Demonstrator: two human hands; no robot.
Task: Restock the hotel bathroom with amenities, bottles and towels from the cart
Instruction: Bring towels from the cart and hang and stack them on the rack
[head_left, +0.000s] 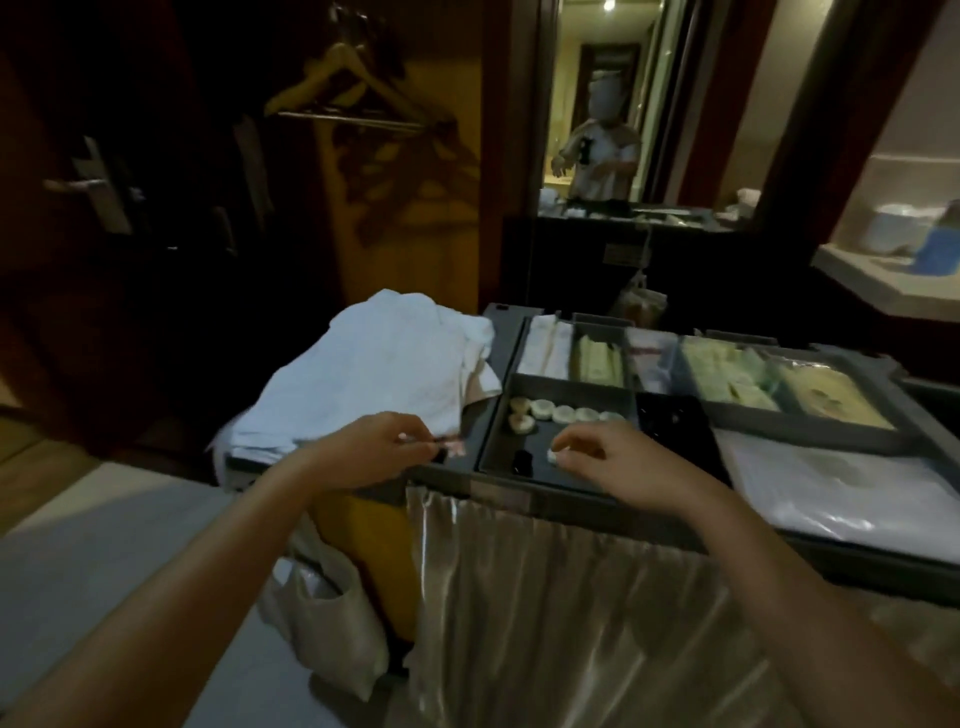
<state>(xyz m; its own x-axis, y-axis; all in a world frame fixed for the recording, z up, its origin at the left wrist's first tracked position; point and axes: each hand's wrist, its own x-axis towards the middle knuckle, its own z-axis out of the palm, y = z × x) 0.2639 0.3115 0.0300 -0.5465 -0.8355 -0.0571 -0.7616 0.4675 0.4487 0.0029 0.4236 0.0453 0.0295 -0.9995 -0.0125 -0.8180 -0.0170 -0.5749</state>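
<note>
Nearest, a white disc (553, 456) is pinched by the right hand (618, 467) at the cart's (519, 496) front edge. A thin strip (447, 444), perhaps a packet, is pinched by the left hand (374, 447) beside the towels (384, 364).

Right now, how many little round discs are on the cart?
7: five discs in a row at the compartment's back, one before its left end, one pinched in the right hand. More may be hidden.

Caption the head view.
At the cart, right hand pinches a white disc in the tray; left hand pinches a small item beside the towels.
</note>
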